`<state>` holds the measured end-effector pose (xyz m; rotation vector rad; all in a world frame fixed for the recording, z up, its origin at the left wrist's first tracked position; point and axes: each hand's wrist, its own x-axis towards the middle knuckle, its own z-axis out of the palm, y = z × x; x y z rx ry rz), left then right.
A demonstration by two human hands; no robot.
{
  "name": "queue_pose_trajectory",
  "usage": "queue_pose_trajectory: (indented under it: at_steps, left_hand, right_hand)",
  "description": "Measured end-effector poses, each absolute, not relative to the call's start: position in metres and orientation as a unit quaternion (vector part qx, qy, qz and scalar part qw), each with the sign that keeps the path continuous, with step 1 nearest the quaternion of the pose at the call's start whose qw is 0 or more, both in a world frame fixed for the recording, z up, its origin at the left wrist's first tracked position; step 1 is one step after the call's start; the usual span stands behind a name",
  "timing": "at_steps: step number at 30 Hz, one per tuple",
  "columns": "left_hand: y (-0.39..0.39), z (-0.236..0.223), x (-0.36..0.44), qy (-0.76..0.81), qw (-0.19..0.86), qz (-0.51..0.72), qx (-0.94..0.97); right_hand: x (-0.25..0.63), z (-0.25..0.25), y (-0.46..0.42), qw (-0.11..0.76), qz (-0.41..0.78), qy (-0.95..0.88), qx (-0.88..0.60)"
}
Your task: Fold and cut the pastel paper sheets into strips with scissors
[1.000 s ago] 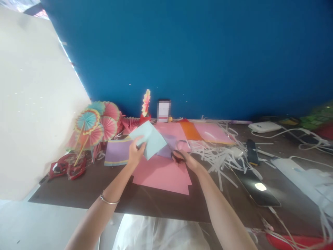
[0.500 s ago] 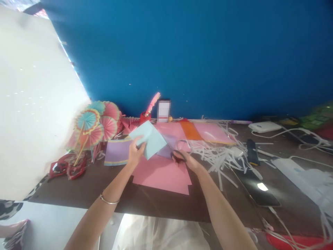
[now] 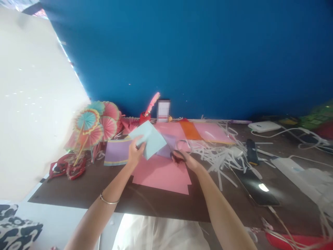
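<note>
One container (image 3: 144, 118) holds pleated paper (image 3: 153, 103); left hand (image 3: 135, 152) grips blue sheet (image 3: 154, 140), right hand (image 3: 190, 161) scissors (image 3: 182, 154).

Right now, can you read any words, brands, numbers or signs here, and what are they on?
None can be read.
Small upright dark-framed screen: pixelated, unreadable.
Flat white package: small bluish mark, too blurred.
White rounded plastic box: nothing legible.
Pale blue paper sheet: no lettering visible.
</note>
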<state>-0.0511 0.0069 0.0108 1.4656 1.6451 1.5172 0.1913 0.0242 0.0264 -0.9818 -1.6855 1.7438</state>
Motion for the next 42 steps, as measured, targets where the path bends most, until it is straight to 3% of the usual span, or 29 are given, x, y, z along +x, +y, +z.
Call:
queue_pose_trajectory:
  at_steps: [42]
  left_hand:
    - [-0.001,0.021,-0.048,0.599,0.214,0.56,0.531]
  right_hand:
    - [0.192,0.03,0.029,0.239,0.601,-0.674,-0.358]
